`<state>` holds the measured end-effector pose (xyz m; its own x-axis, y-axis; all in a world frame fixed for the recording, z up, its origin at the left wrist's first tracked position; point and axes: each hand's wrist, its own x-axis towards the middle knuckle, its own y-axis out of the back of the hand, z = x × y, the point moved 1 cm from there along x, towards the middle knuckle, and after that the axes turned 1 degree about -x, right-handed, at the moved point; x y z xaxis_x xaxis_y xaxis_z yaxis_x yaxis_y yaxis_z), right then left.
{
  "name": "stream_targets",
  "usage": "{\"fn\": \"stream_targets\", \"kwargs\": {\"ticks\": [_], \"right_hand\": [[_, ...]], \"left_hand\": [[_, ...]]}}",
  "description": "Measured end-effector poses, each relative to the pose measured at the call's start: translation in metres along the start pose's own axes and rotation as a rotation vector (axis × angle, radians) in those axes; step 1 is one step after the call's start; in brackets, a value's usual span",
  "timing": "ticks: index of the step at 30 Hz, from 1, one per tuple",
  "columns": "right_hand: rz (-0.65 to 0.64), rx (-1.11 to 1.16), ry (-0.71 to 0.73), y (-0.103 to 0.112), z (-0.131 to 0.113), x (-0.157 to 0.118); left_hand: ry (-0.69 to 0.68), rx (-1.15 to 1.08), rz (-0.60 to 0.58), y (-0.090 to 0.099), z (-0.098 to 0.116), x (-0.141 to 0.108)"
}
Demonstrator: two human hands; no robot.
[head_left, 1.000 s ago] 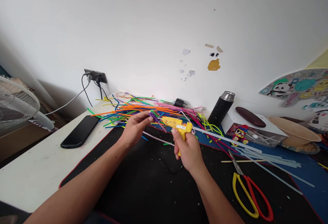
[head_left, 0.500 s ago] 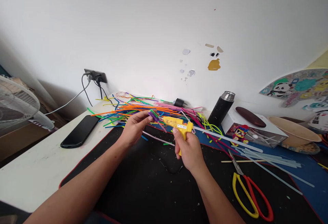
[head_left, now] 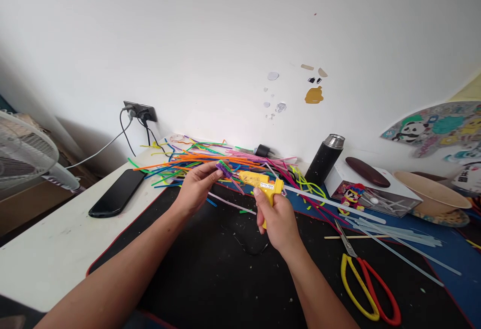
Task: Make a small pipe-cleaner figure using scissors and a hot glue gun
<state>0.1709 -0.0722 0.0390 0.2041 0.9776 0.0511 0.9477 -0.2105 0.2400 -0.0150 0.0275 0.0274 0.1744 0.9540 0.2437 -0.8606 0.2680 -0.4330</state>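
Observation:
Pinched between the fingers of my left hand (head_left: 197, 183) is a small purple and green fuzzy piece (head_left: 224, 169), which looks made of pipe cleaner. My right hand (head_left: 278, 218) is wrapped round the handle of a yellow hot glue gun (head_left: 259, 180). Its nozzle points left and meets or nearly meets the fuzzy piece; the exact contact is too small to tell. A long translucent glue stick (head_left: 334, 202) juts from the back of the gun. Behind both hands lies a heap of colourful pipe cleaners (head_left: 210, 157).
Scissors (head_left: 370, 284) with red and yellow handles lie at the right, near loose glue sticks (head_left: 406, 233). A black flask (head_left: 325, 158), a white box (head_left: 372, 188) and a small colourful figure (head_left: 352, 197) stand behind. At left are a phone (head_left: 117, 193) and a fan (head_left: 30, 148).

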Motion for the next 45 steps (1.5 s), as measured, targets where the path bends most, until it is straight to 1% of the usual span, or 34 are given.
{"fn": "stream_targets", "kwargs": {"ticks": [9,23,45], "right_hand": [[-0.025,0.009,-0.004,-0.002,0.0026,0.0],[-0.006,0.008,-0.007,-0.0014,0.002,-0.0005],[-0.004,0.011,-0.007,-0.0002,0.0018,-0.0001]], "left_hand": [[0.002,0.0,0.013,-0.0005,-0.0001,0.0003],[-0.015,-0.015,0.016,0.0009,0.0001,0.0013],[0.001,-0.012,-0.001,-0.0001,0.0013,0.0003]]}}
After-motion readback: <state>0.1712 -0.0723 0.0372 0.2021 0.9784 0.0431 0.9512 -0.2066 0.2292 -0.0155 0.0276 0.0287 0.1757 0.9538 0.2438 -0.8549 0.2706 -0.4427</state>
